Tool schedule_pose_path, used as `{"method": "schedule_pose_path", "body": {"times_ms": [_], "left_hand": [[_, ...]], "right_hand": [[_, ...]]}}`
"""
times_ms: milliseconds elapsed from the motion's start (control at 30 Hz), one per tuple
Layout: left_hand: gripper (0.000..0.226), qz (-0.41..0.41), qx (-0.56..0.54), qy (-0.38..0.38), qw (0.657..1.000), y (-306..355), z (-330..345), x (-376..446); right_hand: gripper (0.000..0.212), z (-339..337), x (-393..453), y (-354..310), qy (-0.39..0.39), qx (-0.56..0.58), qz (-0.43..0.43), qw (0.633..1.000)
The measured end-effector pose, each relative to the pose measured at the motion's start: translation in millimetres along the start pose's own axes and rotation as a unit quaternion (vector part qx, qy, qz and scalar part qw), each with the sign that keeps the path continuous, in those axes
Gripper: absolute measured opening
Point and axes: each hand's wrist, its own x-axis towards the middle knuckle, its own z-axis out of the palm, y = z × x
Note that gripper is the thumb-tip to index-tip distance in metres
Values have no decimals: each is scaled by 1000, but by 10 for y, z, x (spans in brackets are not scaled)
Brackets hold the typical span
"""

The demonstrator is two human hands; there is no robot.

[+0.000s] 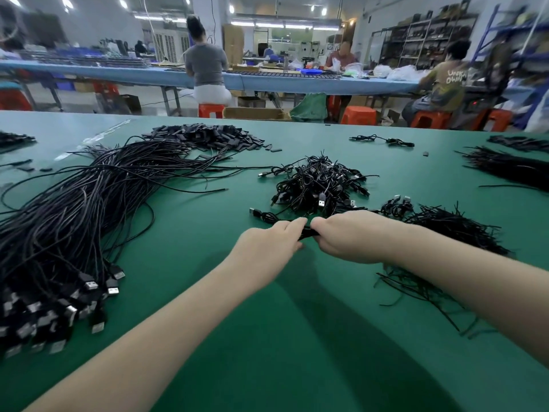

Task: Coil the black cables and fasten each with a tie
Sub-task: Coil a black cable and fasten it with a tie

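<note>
My left hand (271, 245) and my right hand (349, 234) meet at the table's middle, both gripping one coiled black cable (307, 232); its USB plug end sticks out to the left. Just beyond lies a heap of coiled, tied cables (319, 185). A big bundle of loose black cables (74, 221) with USB plugs spreads over the left side. Under and past my right forearm lies a pile of black ties (451, 230).
The green table (267, 337) runs far to the front. Small black sleeves (205, 135) are piled at the back, a single coiled cable (383, 140) lies at the back right, and more ties (511, 168) sit at the right edge. People sit at a blue bench behind.
</note>
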Motion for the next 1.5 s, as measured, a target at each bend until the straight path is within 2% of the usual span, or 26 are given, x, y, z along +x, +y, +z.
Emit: {"method": "schedule_pose_path", "body": {"times_ms": [67, 100, 167, 200, 267, 300, 333, 367, 433, 467, 533, 567, 633, 700, 833, 1000, 1100, 1200, 1300, 1400, 1467, 1500], "left_hand": [[25, 15, 59, 66, 996, 70, -40, -47], [26, 18, 80, 79, 993, 104, -59, -72], [16, 13, 78, 53, 995, 147, -143, -82], [11, 9, 49, 49, 998, 155, -121, -84], [11, -47, -87, 20, 995, 127, -42, -26], [17, -66, -177, -22, 982, 82, 2, 2], [22, -77, -257, -58, 962, 37, 57, 8], [25, -85, -289, -62, 952, 0, 113, -17], [31, -107, -300, -20, 948, -100, 206, -120], [33, -120, -313, 4, 942, -138, 260, -164], [36, -130, -370, 21, 920, -180, 345, -216], [36, -134, -397, 25, 907, -187, 368, -215], [37, -135, -428, 28, 893, -180, 383, -200], [37, -132, -434, 18, 891, -174, 386, -209], [40, -149, -468, 12, 871, -202, 362, -234], [40, -154, -483, 12, 862, -211, 368, -229], [37, -162, -508, -11, 846, -230, 377, -211], [33, -153, -535, -36, 830, -250, 405, -191], [31, -159, -562, -59, 810, -288, 446, -145], [28, -174, -603, -70, 775, -325, 469, -119], [28, -186, -622, -61, 758, -337, 469, -120], [28, -188, -619, -55, 761, -337, 469, -124]], "right_hand": [[21, -40, 29, -12, -17, -8, -24, 1000], [22, -57, 48, -24, -28, -11, -35, 999], [24, -106, 72, -58, -20, -71, -49, 996], [21, -125, 66, -56, 16, -132, -69, 989], [15, -112, 39, -21, 129, -276, -131, 943], [16, -86, 8, 9, 191, -302, -150, 922], [16, -56, -32, 45, 234, -294, -146, 915], [20, -21, -76, 110, 259, -267, -128, 919], [65, 15, -185, 271, 212, -170, -11, 962], [73, 24, -244, 368, 144, -134, 56, 979], [58, 50, -370, 521, 5, -67, 139, 988], [49, 98, -423, 575, -56, -33, 159, 985], [45, 225, -509, 594, -138, -16, 169, 976], [45, 341, -546, 575, -148, -9, 170, 974], [31, 336, -531, 624, -141, 35, 193, 970], [21, 314, -499, 592, -151, 93, 188, 966], [17, 281, -497, 627, -108, 198, 189, 956], [13, 236, -482, 608, -37, 309, 219, 925], [9, 144, -410, 476, 105, 437, 218, 866], [9, 9, -251, 157, 222, 509, 158, 816], [8, -17, -109, -121, 257, 500, 114, 819], [9, -7, -41, -251, 276, 473, 94, 831]]}}
